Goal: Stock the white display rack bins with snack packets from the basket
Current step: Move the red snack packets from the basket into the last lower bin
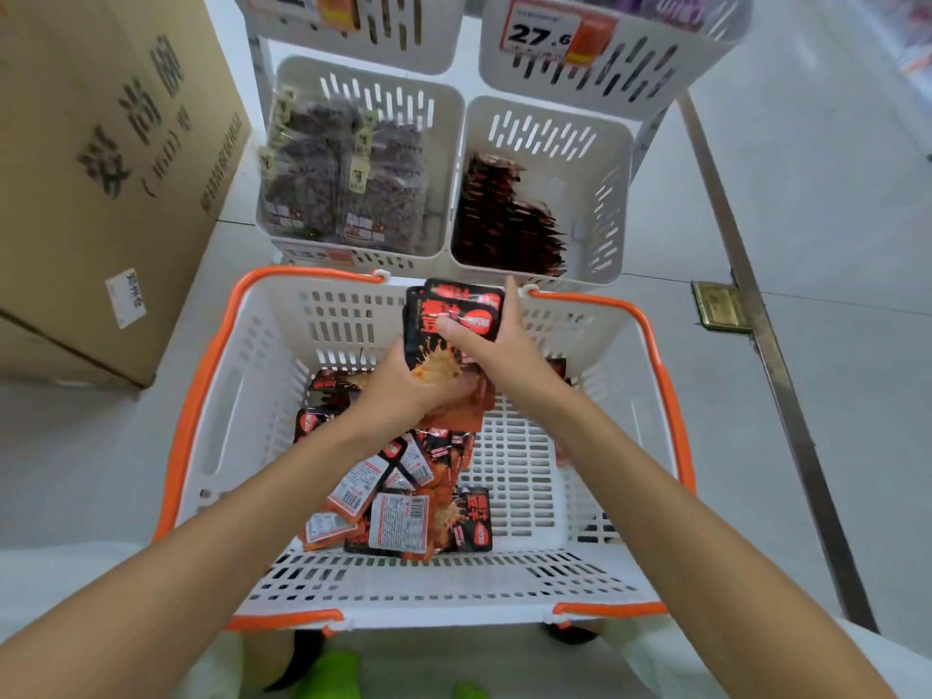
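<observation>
Stack of packets point(456, 315) is gripped by left hand point(403, 383), fingers curled under, and pinched by right hand point(486, 345) | loose packets point(403, 502) are held in basket point(201, 396) beneath the hands | red packets point(504, 219) are stacked in bin point(597, 194) just beyond.

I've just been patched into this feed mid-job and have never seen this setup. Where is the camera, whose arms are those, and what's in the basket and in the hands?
There is no machine here. A person wears one wide-angle camera on the head, looking forward and down, so the two bare arms are theirs. In front of them is a white basket with an orange rim, and loose snack packets lie in it. Above it, the left hand and right hand together hold a stack of packets of the same kind. Just beyond is the white display rack. Its lower right bin is partly filled with dark red packets, and its lower left bin holds darker bags. A cardboard box stands at the left.
</observation>
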Demonstrator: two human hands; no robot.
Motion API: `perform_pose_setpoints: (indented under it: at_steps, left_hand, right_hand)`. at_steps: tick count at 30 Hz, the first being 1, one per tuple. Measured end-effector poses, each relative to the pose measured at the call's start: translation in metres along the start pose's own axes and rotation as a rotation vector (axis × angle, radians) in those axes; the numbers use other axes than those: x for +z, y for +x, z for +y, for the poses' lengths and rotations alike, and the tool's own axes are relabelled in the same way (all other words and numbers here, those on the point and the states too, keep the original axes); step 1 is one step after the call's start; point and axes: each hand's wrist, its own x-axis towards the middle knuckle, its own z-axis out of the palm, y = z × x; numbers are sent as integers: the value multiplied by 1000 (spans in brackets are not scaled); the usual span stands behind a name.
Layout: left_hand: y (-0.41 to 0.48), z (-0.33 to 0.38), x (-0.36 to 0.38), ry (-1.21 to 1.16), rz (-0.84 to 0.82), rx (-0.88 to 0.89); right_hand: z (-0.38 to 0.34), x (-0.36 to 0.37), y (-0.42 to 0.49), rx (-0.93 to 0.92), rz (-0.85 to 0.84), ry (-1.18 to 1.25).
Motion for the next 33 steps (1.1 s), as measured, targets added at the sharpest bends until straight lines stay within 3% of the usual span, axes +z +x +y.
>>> perform_pose_setpoints:
  at_steps: [3,8,11,13,16,19,21,24,28,30,33]
  left_hand:
    - [5,1,-6,134,-89,73]
    - [35,32,-24,368,-248,170]
    - [72,66,-15,484,-295,276]
    - [99,87,-7,585,-299,294]
    - [145,107,9,552,-317,256]
    - [201,103,13,712,-230,391]
    - [236,89,11,864,-167,364]
    - [269,66,13,1047,-98,248]
    - [287,52,20,1042,3,225]
    - [293,45,20,1009,60,276]
    - [300,36,18,968,102,339]
  right_hand:
    - [4,-6,0,-9,-176,60]
    - [-23,-60,17,-105,-105,-106]
    - [-44,-90,34,-98,-274,-155]
    - [-52,-105,48,-106,-275,-119]
    - [-47,-128,71,-179,-69,-82]
    - [-26,-163,99,-259,269,-214]
    - [-9,-184,122,-330,469,-324]
    - [13,-196,168,-359,567,-379]
    - [32,-187,232,-353,506,-480]
    - [40,-180,257,-373,373,-552]
    - [49,-173,278,-217,144,-530]
